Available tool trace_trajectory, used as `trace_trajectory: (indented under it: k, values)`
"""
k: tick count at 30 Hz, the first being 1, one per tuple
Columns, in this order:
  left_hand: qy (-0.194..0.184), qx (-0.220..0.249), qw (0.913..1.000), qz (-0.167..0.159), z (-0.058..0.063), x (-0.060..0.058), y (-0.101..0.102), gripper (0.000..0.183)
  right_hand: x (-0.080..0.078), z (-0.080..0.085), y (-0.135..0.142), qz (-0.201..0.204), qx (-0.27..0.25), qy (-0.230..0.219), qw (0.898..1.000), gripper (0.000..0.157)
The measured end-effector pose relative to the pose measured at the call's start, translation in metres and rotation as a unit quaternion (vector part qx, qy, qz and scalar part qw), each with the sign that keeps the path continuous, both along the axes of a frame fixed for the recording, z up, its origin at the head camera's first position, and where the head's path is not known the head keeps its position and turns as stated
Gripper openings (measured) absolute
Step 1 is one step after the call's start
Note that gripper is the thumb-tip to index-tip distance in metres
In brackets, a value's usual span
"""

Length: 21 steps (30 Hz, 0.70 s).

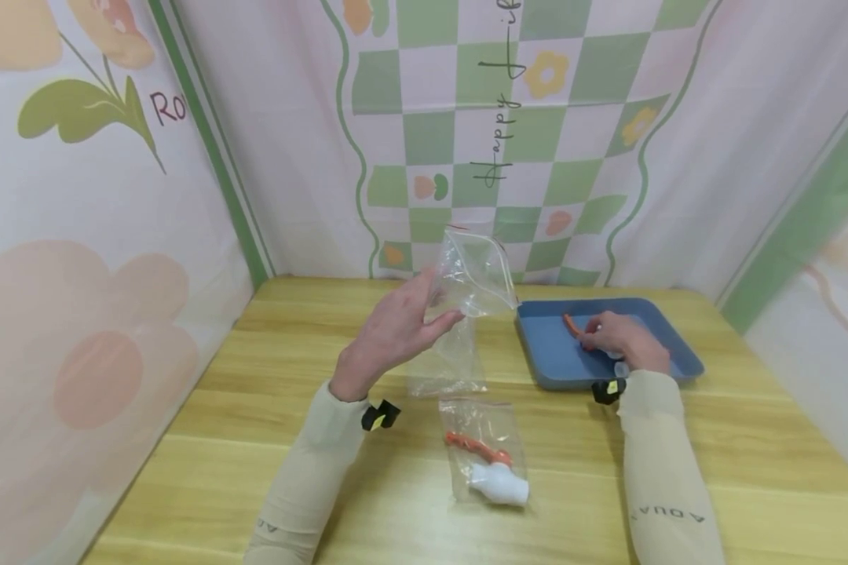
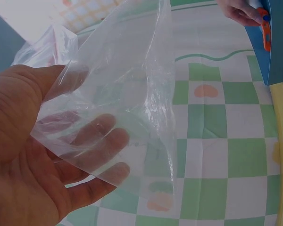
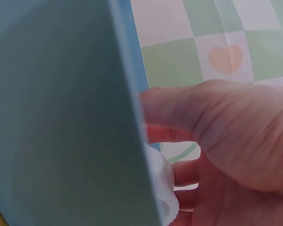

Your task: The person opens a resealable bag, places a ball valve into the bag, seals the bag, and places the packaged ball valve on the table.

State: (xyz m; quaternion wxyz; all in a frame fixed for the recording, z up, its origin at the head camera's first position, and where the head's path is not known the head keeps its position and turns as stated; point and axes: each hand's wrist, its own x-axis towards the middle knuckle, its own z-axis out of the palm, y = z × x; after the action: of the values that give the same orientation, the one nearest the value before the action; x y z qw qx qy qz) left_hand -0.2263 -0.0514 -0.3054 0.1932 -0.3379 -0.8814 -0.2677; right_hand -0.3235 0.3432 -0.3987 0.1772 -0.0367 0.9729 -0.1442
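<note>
My left hand (image 1: pixel 396 326) holds a clear zip bag (image 1: pixel 477 267) up off the table, its mouth spread. In the left wrist view the thumb and fingers show through the film of this bag (image 2: pixel 146 80). More clear plastic (image 1: pixel 448 365) lies below it on the table. Over at the right, my right hand (image 1: pixel 622 337) reaches into a blue tray (image 1: pixel 547 369) and grips a valve with an orange handle (image 1: pixel 572 326). Its white body (image 3: pixel 165 183) shows beside the fingers in the right wrist view, partly hidden by the tray wall.
Nearer the front of the wooden table (image 1: pixel 254 471) lies a sealed clear bag (image 1: pixel 466 490) holding a white valve (image 1: pixel 502 485) with an orange-red handle (image 1: pixel 469 445). A patterned curtain (image 1: pixel 431 141) hangs behind the table.
</note>
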Motion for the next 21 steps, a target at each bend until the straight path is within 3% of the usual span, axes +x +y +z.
trace_trajectory:
  k: [6, 17, 21]
  values:
    - [0.002, 0.003, 1.0, 0.001, 0.0, 0.0, -0.001, 0.044, -0.004, -0.004, -0.007, 0.033, 0.006, 0.01, 0.999, 0.042]
    - [0.006, 0.008, 0.9999, -0.005, 0.001, 0.001, -0.002, 0.043, -0.008, -0.007, -0.017, 0.026, 0.007, -0.005, 1.0, 0.033]
    - [0.007, 0.01, 0.9999, -0.009, 0.001, 0.001, -0.002, 0.045, -0.007, -0.005, -0.014, 0.029, -0.015, 0.015, 0.999, 0.031]
